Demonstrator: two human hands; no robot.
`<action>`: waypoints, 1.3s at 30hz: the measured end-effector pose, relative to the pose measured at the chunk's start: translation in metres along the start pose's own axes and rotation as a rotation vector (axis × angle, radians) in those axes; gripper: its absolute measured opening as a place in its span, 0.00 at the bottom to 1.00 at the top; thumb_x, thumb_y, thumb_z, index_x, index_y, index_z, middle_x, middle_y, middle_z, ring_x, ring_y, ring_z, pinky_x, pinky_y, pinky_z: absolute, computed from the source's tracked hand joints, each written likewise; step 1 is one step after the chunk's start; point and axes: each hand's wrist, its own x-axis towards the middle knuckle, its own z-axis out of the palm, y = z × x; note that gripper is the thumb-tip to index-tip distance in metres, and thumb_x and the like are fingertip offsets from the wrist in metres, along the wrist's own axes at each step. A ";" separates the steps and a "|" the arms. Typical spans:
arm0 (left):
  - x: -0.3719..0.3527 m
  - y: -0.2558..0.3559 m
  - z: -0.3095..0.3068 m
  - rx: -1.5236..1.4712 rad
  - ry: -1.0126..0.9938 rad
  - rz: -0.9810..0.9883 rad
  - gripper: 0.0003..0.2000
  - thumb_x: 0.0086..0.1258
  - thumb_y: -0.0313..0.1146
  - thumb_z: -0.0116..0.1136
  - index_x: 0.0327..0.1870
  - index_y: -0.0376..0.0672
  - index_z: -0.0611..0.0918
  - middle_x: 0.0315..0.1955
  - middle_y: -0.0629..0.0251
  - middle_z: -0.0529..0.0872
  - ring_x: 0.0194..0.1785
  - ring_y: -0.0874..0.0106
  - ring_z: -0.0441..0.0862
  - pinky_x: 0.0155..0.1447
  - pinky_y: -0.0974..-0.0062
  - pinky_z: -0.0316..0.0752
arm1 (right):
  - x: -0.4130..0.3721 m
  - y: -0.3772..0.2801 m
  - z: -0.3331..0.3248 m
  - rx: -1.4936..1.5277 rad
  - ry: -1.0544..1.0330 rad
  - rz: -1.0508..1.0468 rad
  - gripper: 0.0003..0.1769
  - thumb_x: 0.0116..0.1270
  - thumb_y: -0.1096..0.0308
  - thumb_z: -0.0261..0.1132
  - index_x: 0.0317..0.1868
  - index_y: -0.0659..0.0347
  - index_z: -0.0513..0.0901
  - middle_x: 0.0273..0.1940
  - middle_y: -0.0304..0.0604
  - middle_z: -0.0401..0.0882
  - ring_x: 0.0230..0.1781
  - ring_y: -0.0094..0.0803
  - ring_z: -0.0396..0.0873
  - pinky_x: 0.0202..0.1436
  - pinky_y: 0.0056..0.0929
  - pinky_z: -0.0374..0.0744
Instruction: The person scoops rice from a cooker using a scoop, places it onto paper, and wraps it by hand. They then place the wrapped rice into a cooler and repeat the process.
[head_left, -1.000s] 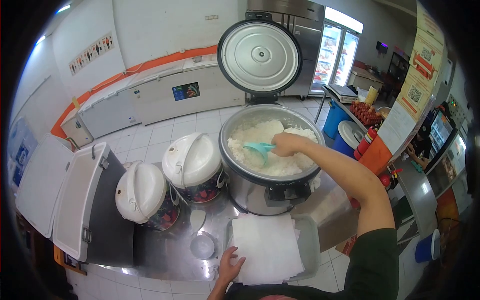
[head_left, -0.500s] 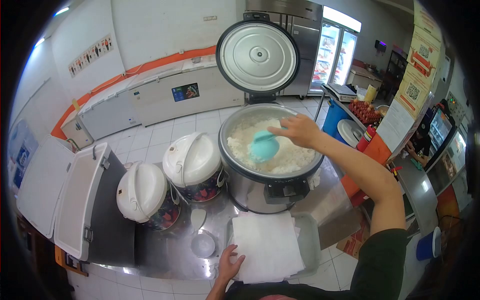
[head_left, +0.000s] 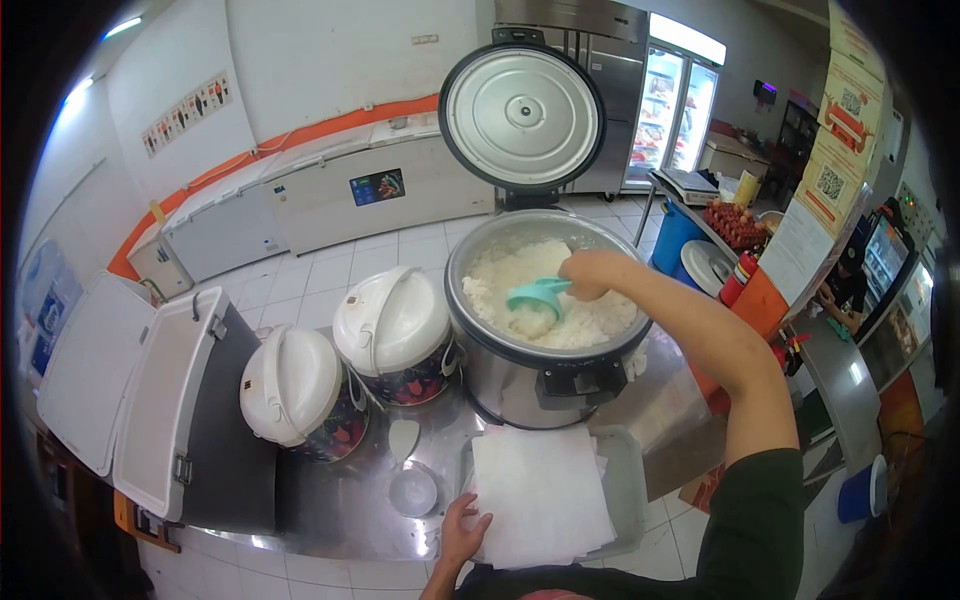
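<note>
From the wearer's head, the single view is looking forward and down, sitting above and behind both hands. It is taking in the left hand (head_left: 463, 532) close by at the bottom edge and the right hand (head_left: 592, 274) farther ahead. Beyond the hands, its wide, bending field is reaching the freezers (head_left: 425, 212) and the far wall (head_left: 340, 50).
</note>
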 end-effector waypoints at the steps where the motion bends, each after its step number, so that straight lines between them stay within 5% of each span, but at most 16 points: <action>1: 0.000 -0.001 -0.001 -0.008 0.007 0.009 0.26 0.56 0.31 0.72 0.57 0.37 0.77 0.57 0.51 0.77 0.44 0.64 0.83 0.49 0.70 0.79 | -0.003 0.006 -0.014 0.109 -0.127 0.016 0.15 0.59 0.64 0.60 0.43 0.61 0.85 0.38 0.52 0.85 0.34 0.42 0.85 0.37 0.40 0.81; 3: 0.001 0.000 -0.003 -0.008 0.008 0.011 0.26 0.56 0.31 0.72 0.57 0.37 0.77 0.57 0.51 0.76 0.44 0.64 0.83 0.49 0.70 0.79 | -0.010 0.012 -0.031 0.238 -0.286 0.039 0.16 0.59 0.61 0.61 0.42 0.63 0.84 0.30 0.47 0.83 0.24 0.37 0.81 0.27 0.37 0.77; 6: 0.001 0.008 -0.003 -0.005 0.004 0.013 0.26 0.57 0.31 0.72 0.57 0.37 0.77 0.57 0.51 0.76 0.44 0.64 0.83 0.49 0.70 0.79 | -0.024 0.007 -0.041 0.273 -0.375 0.056 0.17 0.60 0.60 0.61 0.43 0.63 0.84 0.28 0.46 0.82 0.23 0.36 0.80 0.26 0.36 0.76; 12: 0.003 0.008 -0.005 0.020 -0.002 0.037 0.26 0.57 0.31 0.72 0.57 0.37 0.77 0.57 0.52 0.76 0.44 0.64 0.83 0.50 0.70 0.79 | -0.039 -0.011 -0.044 0.157 -0.224 -0.129 0.16 0.62 0.59 0.61 0.43 0.62 0.84 0.27 0.43 0.81 0.22 0.34 0.79 0.26 0.35 0.76; 16: 0.008 0.018 -0.002 0.014 -0.037 0.035 0.26 0.57 0.32 0.72 0.57 0.37 0.77 0.58 0.52 0.76 0.44 0.64 0.83 0.50 0.70 0.79 | -0.040 -0.013 -0.044 0.177 -0.284 -0.028 0.17 0.63 0.57 0.62 0.44 0.61 0.84 0.26 0.43 0.80 0.22 0.32 0.79 0.26 0.34 0.75; 22: 0.017 0.010 0.005 -0.009 -0.025 0.082 0.26 0.57 0.32 0.72 0.57 0.38 0.77 0.58 0.51 0.76 0.44 0.64 0.83 0.50 0.70 0.79 | -0.042 0.032 -0.053 0.725 -0.603 0.035 0.19 0.65 0.57 0.63 0.51 0.60 0.83 0.25 0.42 0.78 0.20 0.29 0.76 0.24 0.31 0.74; 24: 0.019 0.012 0.003 -0.008 -0.020 0.067 0.26 0.57 0.32 0.72 0.57 0.38 0.77 0.58 0.51 0.76 0.44 0.64 0.83 0.50 0.70 0.79 | -0.044 0.035 -0.051 0.678 -0.252 0.011 0.20 0.66 0.58 0.62 0.54 0.59 0.82 0.25 0.40 0.76 0.19 0.26 0.73 0.23 0.28 0.72; 26: 0.017 0.014 0.000 0.009 -0.028 0.043 0.26 0.57 0.32 0.72 0.57 0.38 0.77 0.58 0.51 0.76 0.44 0.64 0.83 0.49 0.70 0.80 | -0.037 0.030 -0.029 0.598 -0.151 -0.007 0.20 0.67 0.58 0.61 0.56 0.55 0.81 0.28 0.44 0.80 0.24 0.33 0.79 0.27 0.33 0.76; 28: 0.019 0.014 -0.003 0.050 -0.036 0.042 0.26 0.56 0.28 0.71 0.58 0.38 0.76 0.57 0.54 0.77 0.44 0.66 0.84 0.51 0.70 0.79 | -0.047 -0.001 -0.012 0.088 0.267 -0.190 0.20 0.66 0.57 0.61 0.57 0.52 0.81 0.33 0.50 0.83 0.34 0.44 0.83 0.37 0.42 0.79; 29: 0.018 0.012 -0.003 0.052 -0.040 0.041 0.26 0.56 0.28 0.71 0.58 0.38 0.76 0.57 0.54 0.77 0.44 0.66 0.84 0.51 0.70 0.79 | -0.051 -0.018 -0.012 0.046 0.156 -0.103 0.21 0.65 0.57 0.61 0.57 0.49 0.80 0.39 0.54 0.84 0.44 0.52 0.82 0.47 0.48 0.78; 39: 0.022 0.008 0.003 0.019 -0.059 0.042 0.26 0.57 0.32 0.72 0.57 0.38 0.77 0.59 0.51 0.76 0.44 0.64 0.83 0.50 0.70 0.79 | -0.069 -0.015 -0.027 0.379 -0.060 -0.127 0.20 0.66 0.59 0.60 0.53 0.61 0.82 0.41 0.58 0.84 0.45 0.52 0.82 0.51 0.45 0.78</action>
